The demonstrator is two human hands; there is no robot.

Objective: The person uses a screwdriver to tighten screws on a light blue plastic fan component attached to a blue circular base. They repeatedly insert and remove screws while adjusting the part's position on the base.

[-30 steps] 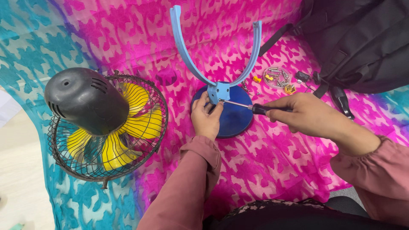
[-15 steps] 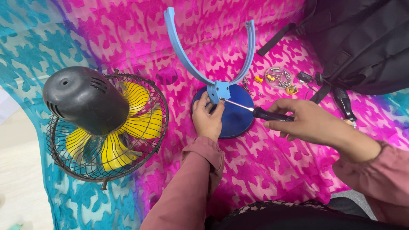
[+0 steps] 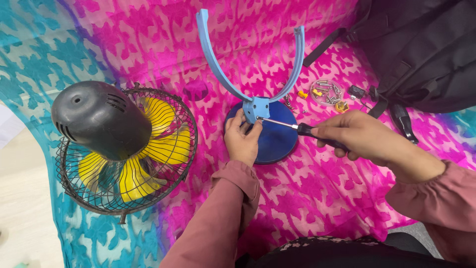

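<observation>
Your left hand (image 3: 242, 140) pinches the yoke's (image 3: 255, 74) hub on the blue base (image 3: 275, 141), centre of the cloth (image 3: 148, 39) | your right hand (image 3: 359, 136) is closed around the screwdriver (image 3: 297, 127), tip at the hub | fan head (image 3: 124, 146) lies left | screws (image 3: 327, 93) by the bag (image 3: 421, 49)

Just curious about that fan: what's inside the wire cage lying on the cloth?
Inside the wire cage sit yellow blades. The black motor housing on top covers their hub and middle, so that part cannot be seen.
</observation>
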